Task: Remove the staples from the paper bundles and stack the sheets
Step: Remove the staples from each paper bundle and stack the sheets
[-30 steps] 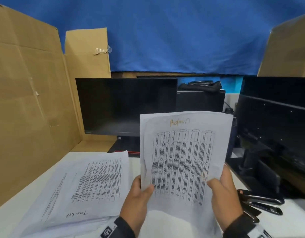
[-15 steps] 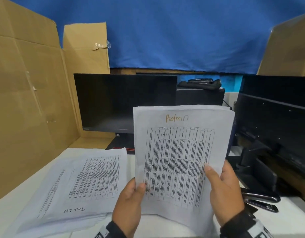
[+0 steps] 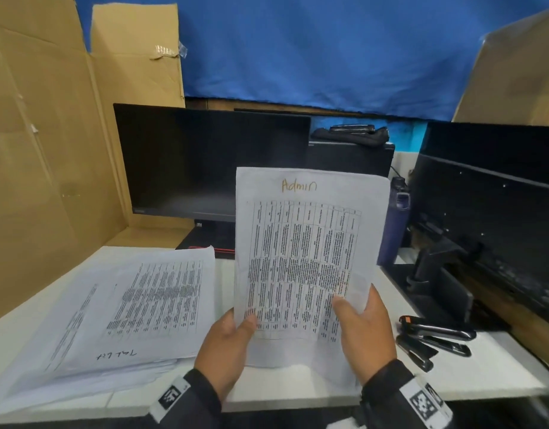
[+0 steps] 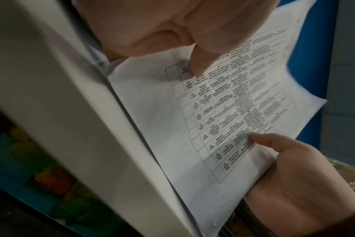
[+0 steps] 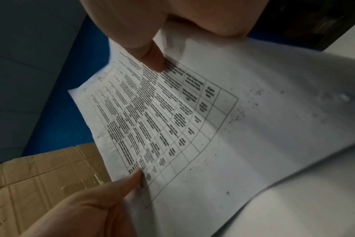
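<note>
Holding the "Admin" sheets (image 3: 307,252) upright over the near edge of the white desk (image 3: 471,376), the person has both hands on the lower corners: the left hand (image 3: 227,342) pinches the bottom left with its thumb on the printed table, and the right hand (image 3: 364,329) grips the bottom right, thumb on the front and fingers behind. The wrist views show more than one sheet in the hold, but no staple can be made out, so it is unclear whether this bundle is already freed. My reading is that the step in hand is checking or squaring these sheets before they join the stack of sheets (image 3: 137,308) lying flat on the desk to the left. The next move likely calls for swinging the sheets leftward and laying them squarely on that stack; if a staple remains, the black staple remover (image 3: 434,339) near the right hand would be needed first. Compared with a second ago, the sheets sit slightly lower and more squarely upright, and the right thumb has shifted inward across the print.
</note>
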### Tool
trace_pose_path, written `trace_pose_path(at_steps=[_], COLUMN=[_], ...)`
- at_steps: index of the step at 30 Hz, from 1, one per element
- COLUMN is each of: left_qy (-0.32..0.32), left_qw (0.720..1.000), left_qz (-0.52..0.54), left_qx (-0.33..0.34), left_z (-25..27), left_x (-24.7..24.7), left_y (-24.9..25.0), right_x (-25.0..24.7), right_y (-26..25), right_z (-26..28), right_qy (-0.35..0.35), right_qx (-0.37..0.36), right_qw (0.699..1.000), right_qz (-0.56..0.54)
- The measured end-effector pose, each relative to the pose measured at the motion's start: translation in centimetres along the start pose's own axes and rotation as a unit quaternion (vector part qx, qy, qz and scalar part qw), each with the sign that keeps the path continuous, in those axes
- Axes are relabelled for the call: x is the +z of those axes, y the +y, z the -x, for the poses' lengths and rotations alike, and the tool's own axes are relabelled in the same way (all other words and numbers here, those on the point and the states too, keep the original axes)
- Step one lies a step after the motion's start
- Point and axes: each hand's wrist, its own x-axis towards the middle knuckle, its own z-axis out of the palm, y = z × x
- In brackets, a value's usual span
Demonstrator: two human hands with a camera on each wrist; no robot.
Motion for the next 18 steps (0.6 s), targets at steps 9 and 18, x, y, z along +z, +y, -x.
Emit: trace_pose_path(at_steps=[9,18], left_qy=[-0.016,-0.050], left_qw=[0.996,0.984], left_qz=[-0.009,0.078], left_qx=[-0.082,-0.154], left_z=[2.0,1.6], left_x=[-2.1,-6.5], left_y=[-0.4,0.9], right_x=[-1.2,-1.2], right_y=[1.5,2.5], right_z=[-0.3,1.5], right_qy=[0.008,-0.097], right_qx=[0.047,0.065], right_qw=[0.999,0.992], right_qz=[-0.011,0.048])
